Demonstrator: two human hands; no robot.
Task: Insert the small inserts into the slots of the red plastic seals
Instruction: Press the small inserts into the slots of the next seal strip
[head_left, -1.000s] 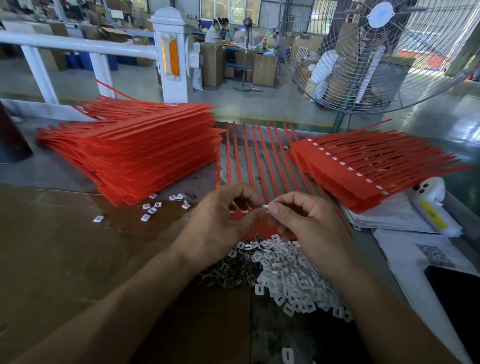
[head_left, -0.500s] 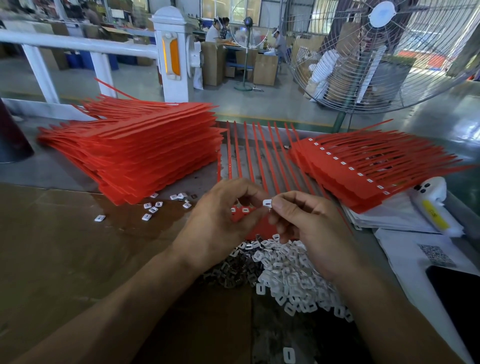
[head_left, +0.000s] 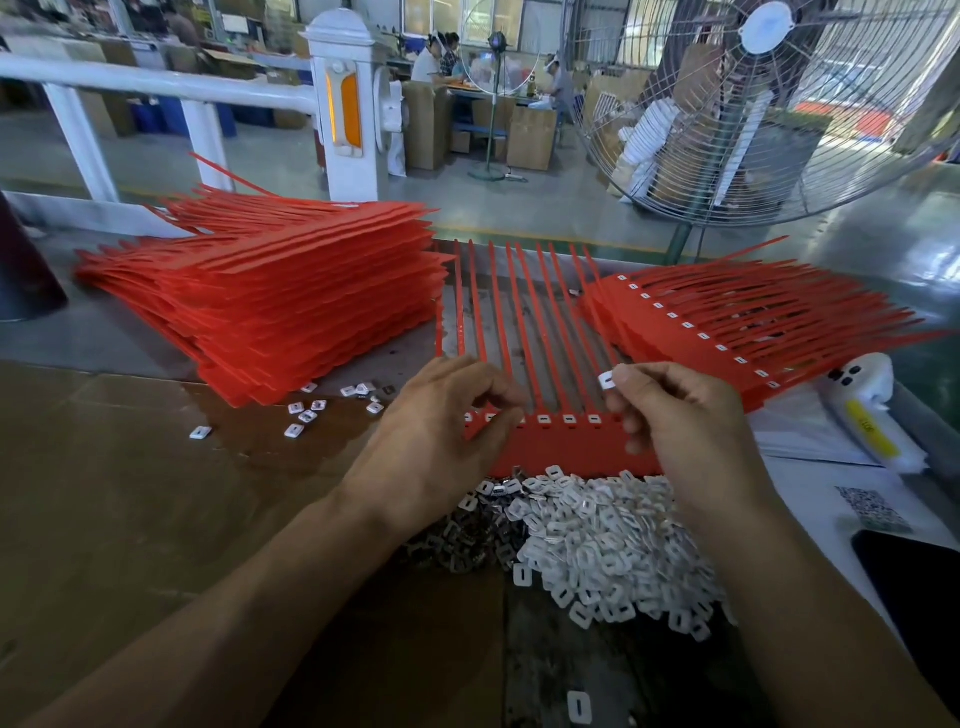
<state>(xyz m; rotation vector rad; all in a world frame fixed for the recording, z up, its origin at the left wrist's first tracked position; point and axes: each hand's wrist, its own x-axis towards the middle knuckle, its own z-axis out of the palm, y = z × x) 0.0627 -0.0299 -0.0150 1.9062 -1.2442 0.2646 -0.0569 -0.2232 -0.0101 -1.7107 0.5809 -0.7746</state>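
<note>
Two hands working over one seal strip (head_left: 561, 447) lying flat on the table (head_left: 130, 509). Left hand (head_left: 436, 447) is pinching the strip's left end, fingers curled on it. Right hand (head_left: 680, 421) is pinching one white insert (head_left: 605, 381) between thumb and forefinger, holding it just above the strip's right end, not seated. Several slots (head_left: 566, 418) along the strip are showing white inserts already. Strip tails are running away from me toward the far table edge. Insert pile (head_left: 597, 540) is sitting loose on the table just below the strip, between my wrists, touching its near edge. Tall stack (head_left: 270, 306) of red seals is lying left, finished stack (head_left: 727, 332) right, both flanking the strip closely. Few stray inserts (head_left: 306, 415) are lying by the left stack. Bare brown surface is opening to my left.
</note>
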